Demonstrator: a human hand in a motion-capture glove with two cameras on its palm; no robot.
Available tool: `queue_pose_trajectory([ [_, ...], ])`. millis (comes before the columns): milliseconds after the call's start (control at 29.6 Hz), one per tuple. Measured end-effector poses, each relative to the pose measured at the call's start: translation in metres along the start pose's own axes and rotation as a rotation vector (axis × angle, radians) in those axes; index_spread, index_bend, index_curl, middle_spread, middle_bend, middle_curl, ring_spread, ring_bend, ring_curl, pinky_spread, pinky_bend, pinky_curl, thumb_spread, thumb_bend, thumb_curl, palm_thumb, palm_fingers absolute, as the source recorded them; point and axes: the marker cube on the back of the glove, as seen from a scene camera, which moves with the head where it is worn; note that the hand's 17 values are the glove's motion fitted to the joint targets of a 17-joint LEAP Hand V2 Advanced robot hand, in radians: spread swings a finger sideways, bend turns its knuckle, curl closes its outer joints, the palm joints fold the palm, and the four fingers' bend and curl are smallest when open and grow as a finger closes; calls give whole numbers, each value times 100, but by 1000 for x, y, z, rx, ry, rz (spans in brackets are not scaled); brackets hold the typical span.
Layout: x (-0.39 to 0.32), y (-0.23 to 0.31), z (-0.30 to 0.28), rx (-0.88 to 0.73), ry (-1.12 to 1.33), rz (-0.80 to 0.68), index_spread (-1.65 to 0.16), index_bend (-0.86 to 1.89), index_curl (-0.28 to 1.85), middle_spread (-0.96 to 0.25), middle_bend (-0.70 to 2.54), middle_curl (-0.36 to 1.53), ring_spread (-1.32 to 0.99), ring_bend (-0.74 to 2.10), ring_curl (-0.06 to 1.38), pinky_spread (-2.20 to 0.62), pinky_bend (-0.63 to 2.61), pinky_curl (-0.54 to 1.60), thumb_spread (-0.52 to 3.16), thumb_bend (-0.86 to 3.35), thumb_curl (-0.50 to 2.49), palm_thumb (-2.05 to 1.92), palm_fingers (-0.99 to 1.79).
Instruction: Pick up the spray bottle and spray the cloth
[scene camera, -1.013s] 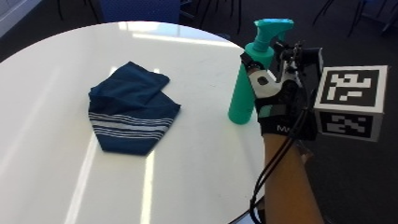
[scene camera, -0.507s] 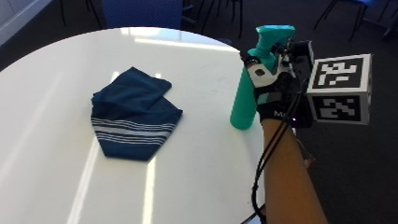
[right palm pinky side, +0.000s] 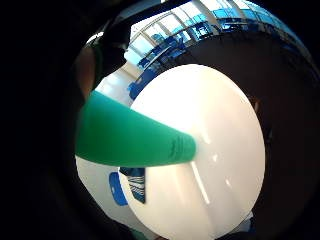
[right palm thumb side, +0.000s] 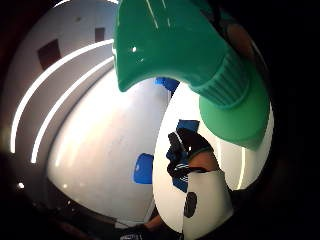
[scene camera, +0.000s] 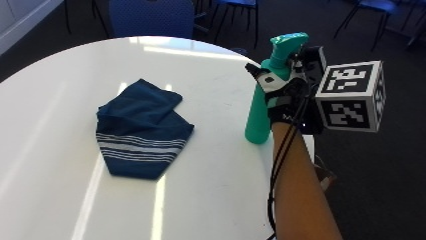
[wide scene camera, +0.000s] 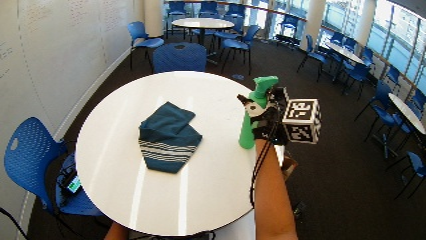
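A folded blue cloth (scene camera: 141, 127) lies soft and limp on the white tabletop (scene camera: 60, 90); well apart to its right stands the green spray bottle (scene camera: 266, 97), rigid, smooth, probably light, best taken at the neck, where the gloved right hand (scene camera: 283, 92) grips it.

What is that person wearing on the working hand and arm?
The right hand wears a black glove with white plastic pieces strapped on near the fingers. The forearm behind it is bare, with no sleeve in view.
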Motion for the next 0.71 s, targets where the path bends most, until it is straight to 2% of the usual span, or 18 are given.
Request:
queue_pose_trajectory([
  [203, -4, -12, 11, 22, -126, 32, -38, 23, 36, -12, 33, 38, -7, 27, 31, 13, 11, 26, 89, -2, 41, 79, 88],
  [405, -10, -18, 17, 55, -184, -1, -38, 18, 37, -17, 36, 40, -12, 34, 34, 11, 12, 24, 84, -1, 44, 86, 98],
  [608, -14, -21, 18, 170, -214, -89, -37, 8, 33, -21, 35, 41, -17, 46, 38, 5, 22, 27, 67, 0, 52, 97, 110],
  [709, -17, -23, 17, 231, -213, -135, -36, 6, 31, -23, 32, 42, -20, 47, 40, -8, 43, 33, 59, -2, 54, 98, 121],
])
